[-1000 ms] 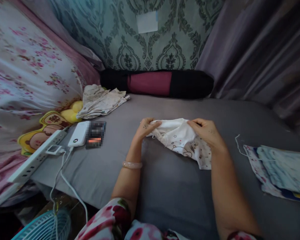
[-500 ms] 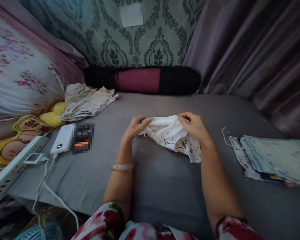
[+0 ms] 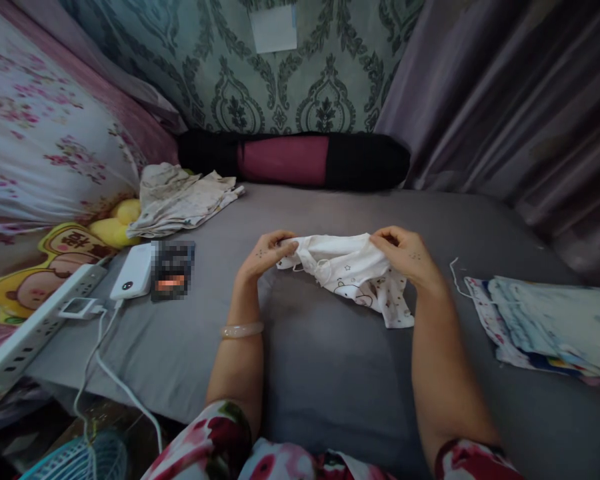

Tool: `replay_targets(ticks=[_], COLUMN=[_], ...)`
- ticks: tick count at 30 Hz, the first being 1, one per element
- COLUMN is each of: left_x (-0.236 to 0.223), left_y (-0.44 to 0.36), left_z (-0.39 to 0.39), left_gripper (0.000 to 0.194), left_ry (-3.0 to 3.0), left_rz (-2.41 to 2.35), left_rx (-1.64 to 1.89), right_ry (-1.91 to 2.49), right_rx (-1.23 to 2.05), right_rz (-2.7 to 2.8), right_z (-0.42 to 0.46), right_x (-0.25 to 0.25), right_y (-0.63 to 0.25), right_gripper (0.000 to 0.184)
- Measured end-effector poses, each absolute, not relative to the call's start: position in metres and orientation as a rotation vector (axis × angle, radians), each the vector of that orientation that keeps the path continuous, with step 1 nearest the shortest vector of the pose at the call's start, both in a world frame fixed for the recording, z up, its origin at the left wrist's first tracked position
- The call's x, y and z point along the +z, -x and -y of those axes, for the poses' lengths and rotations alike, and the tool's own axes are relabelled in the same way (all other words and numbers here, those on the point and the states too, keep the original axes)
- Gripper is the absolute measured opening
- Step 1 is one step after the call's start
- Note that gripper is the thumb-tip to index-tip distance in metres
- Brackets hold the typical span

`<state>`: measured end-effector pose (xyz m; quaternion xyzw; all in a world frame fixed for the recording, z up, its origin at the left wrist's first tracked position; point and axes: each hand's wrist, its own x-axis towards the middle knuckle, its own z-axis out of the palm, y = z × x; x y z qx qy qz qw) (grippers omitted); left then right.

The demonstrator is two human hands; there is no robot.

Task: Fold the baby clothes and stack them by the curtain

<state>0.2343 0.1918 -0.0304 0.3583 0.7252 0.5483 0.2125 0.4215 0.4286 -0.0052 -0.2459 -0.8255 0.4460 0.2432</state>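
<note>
Your left hand and right hand pinch the white garment | long axis crosswise, patterned end angling right, toward you

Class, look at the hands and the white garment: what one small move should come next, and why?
Probably lay the white garment flat on the grey sheet: the left hand and right hand pinch its upper edge, while its printed front sags in folds.

- Dark item: pixelated, details unreadable.
- White garment: partly hidden by the right hand; some fingertips of the left hand hidden.
- Folded cloths: cut off by the right edge.
- Power strip: cut off at left.
- Blue slatted object: cut off at bottom.
</note>
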Motion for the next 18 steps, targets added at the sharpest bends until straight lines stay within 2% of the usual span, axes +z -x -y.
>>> replay_targets(ticks=[11,18], left_x=[-0.030,-0.016], left_y=[-0.237,-0.244], left_z=[-0.198,-0.194], left_gripper=[0.034,0.031], left_ry=[-0.996,-1.032], left_rz=[-1.912,-1.942], left_rx=[1.582,1.631], right_ry=[0.674,0.550], right_rx=[1.289,1.116], right_rz=[2.399,2.478], right_z=[-0.433,-0.435], right_x=[-0.001,-0.004], right_y=[-0.431,-0.431], right_gripper=[0.030,0.024])
